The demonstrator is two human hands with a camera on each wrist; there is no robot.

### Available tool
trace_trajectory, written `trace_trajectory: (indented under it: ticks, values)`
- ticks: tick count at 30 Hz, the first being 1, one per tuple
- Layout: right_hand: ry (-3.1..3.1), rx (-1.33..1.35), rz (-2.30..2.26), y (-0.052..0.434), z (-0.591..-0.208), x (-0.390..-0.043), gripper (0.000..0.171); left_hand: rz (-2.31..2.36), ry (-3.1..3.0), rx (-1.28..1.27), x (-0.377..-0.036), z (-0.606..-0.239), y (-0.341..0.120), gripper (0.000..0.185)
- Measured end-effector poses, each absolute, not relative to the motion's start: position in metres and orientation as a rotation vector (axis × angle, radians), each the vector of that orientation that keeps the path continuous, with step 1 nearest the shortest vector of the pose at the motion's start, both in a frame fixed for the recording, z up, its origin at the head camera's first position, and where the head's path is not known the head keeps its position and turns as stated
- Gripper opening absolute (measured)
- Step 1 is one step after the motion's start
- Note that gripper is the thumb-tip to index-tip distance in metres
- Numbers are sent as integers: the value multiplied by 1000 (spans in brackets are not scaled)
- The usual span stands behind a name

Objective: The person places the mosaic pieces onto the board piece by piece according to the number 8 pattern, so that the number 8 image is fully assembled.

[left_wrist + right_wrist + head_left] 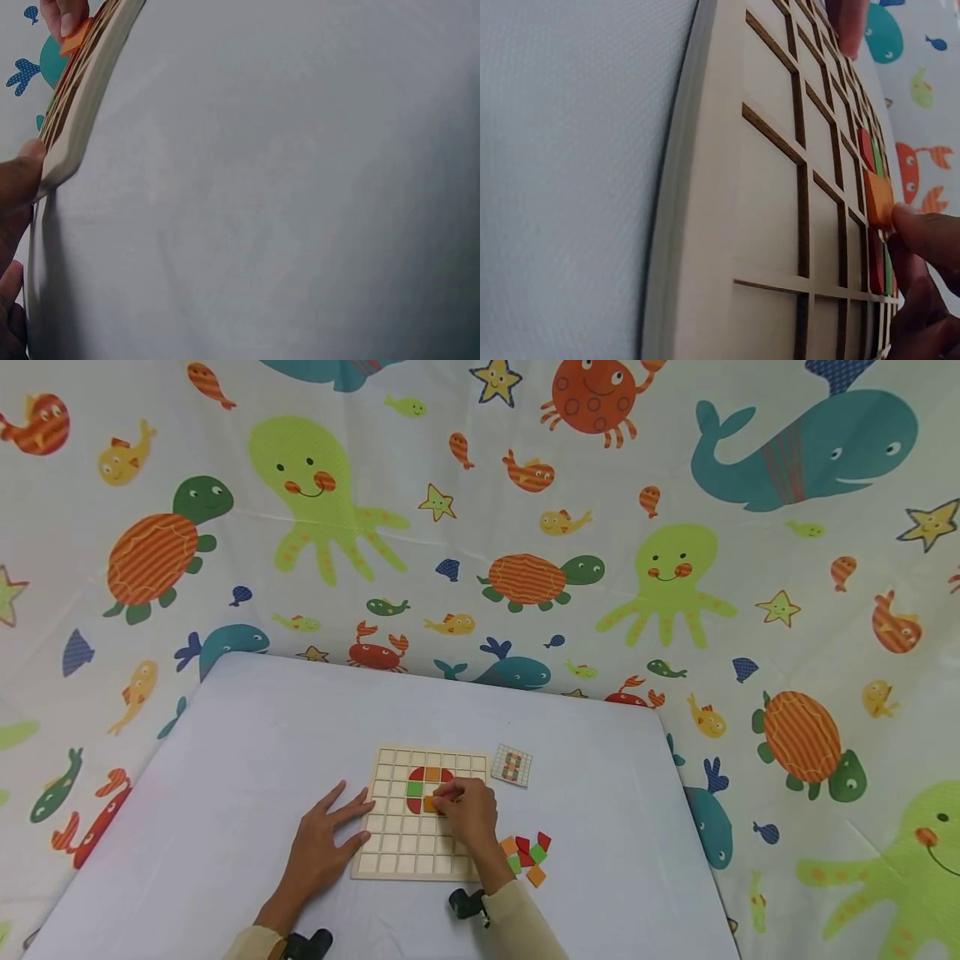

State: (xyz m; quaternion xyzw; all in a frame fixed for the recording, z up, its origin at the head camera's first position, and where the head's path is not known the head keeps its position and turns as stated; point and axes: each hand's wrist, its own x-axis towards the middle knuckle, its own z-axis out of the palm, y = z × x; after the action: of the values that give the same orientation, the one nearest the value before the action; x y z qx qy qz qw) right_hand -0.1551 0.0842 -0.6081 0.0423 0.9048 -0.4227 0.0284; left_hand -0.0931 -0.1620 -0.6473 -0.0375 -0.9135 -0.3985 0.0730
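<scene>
The left hand lies flat on the table with its fingers spread and straight, the fingertips resting on the left edge of the wooden grid board; it holds nothing. Just to its right the board sits flat, and in its upper cells red, green and orange tiles form a small patch. The right hand rests over the middle of the board, its fingertips pinched together on an orange tile that sits at the lower edge of that patch; the right wrist view shows the tile tilted on the grid under a fingertip. Right of this hand's wrist, loose tiles lie in a heap on the table, and beyond its fingers a small pattern card lies beside the board's far corner.
</scene>
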Motion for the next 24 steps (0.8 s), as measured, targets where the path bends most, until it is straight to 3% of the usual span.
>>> trace_trajectory:
  ticks: [24]
  values:
    - [2851,107,-1197,79,-609,-152,9,-1176,-2723,-127,-92,-651,-163,49]
